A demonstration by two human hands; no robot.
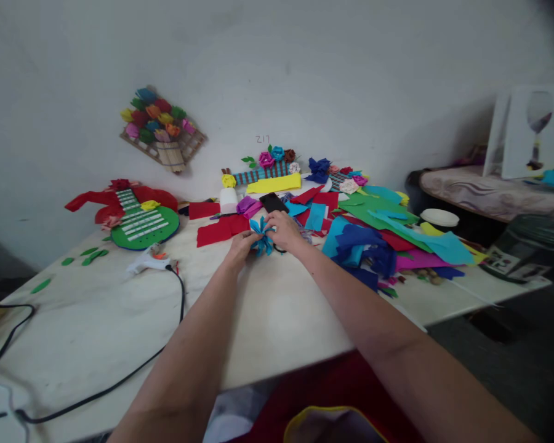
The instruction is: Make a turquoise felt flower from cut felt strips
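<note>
Between my two hands is a light-blue paper flower (pixel 261 239) with narrow pointed petals, held just above the table. My left hand (pixel 242 246) pinches it from the left side. On the right, the fingers of my right hand (pixel 284 230) are closed at its upper right petals. Part of a black ring-like thing, perhaps scissor handles (pixel 279 249), shows under my right hand. A black phone (pixel 273 202) lies just beyond the flower. Red paper sheets (pixel 213 233) are spread to the left of it.
A white glue gun (pixel 148 263) with a black cord lies left on the table (pixel 277 320). Behind it stands a green guitar-shaped craft (pixel 145 227). Coloured paper pieces (pixel 388 212) and a dark-blue heap (pixel 367 246) cover the right, beside a glass jar (pixel 530 246).
</note>
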